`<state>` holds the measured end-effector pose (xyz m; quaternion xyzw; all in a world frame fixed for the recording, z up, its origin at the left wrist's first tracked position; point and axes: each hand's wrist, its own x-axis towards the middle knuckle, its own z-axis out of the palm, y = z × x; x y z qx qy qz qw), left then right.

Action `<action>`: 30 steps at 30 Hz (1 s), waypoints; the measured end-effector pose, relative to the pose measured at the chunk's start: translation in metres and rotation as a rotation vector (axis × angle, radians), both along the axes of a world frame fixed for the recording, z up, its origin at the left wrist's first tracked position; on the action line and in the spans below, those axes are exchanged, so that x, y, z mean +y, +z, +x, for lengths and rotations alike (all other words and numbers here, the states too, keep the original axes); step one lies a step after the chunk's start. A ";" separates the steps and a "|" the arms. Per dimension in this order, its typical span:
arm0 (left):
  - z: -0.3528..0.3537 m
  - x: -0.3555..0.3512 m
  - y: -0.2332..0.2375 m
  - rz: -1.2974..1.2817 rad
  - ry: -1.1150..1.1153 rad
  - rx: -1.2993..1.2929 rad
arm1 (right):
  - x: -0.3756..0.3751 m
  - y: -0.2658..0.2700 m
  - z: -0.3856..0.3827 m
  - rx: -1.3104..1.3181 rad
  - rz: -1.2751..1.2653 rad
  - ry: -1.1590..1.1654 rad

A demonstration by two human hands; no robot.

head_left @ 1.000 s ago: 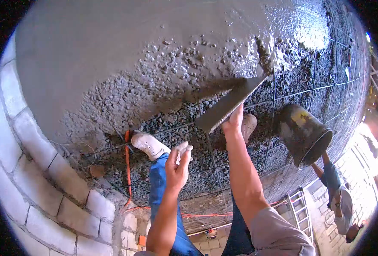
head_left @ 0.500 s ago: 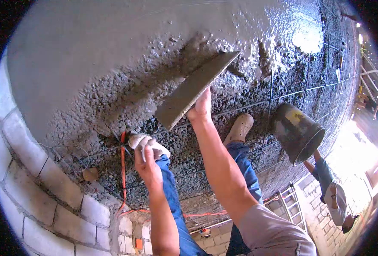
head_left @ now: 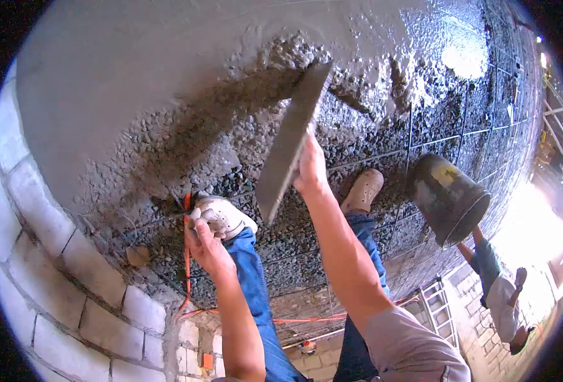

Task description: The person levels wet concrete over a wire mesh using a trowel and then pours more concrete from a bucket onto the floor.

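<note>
My right hand (head_left: 311,167) is closed round the back of a long flat float (head_left: 295,143), which is tilted on edge above the rough wet concrete (head_left: 230,121). Smooth grey concrete (head_left: 116,70) spreads beyond it. My left hand (head_left: 208,245) hangs over my left shoe (head_left: 230,216), its fingers curled and smeared with grey; whether they hold anything is too small to tell. Both shoes rest on dark gravel, the right shoe (head_left: 363,191) between the float and a bucket.
A dark bucket (head_left: 450,200) lies tipped on the gravel at the right. Thin rebar crosses the gravel (head_left: 294,254). A block wall (head_left: 65,280) curves along the left. An orange hose (head_left: 187,274) runs past my left hand. Another person (head_left: 504,299) and a ladder (head_left: 438,309) are at lower right.
The float has turned more upright, its lower end swinging right and down. My left hand has shifted slightly left and down. The other person's arm has moved.
</note>
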<state>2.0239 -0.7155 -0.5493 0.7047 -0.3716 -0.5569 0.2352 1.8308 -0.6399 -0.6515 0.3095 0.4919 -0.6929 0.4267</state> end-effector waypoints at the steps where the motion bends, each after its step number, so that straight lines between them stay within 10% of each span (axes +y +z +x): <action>1: 0.002 -0.002 0.001 0.003 0.005 -0.005 | 0.016 0.000 0.006 -0.069 0.038 -0.044; 10: 0.021 -0.046 0.017 -0.006 0.061 -0.070 | 0.050 0.062 0.108 -0.194 -0.005 -0.151; 30: 0.040 -0.046 0.015 0.085 0.206 -0.057 | -0.067 0.033 0.080 -0.573 -0.544 -0.635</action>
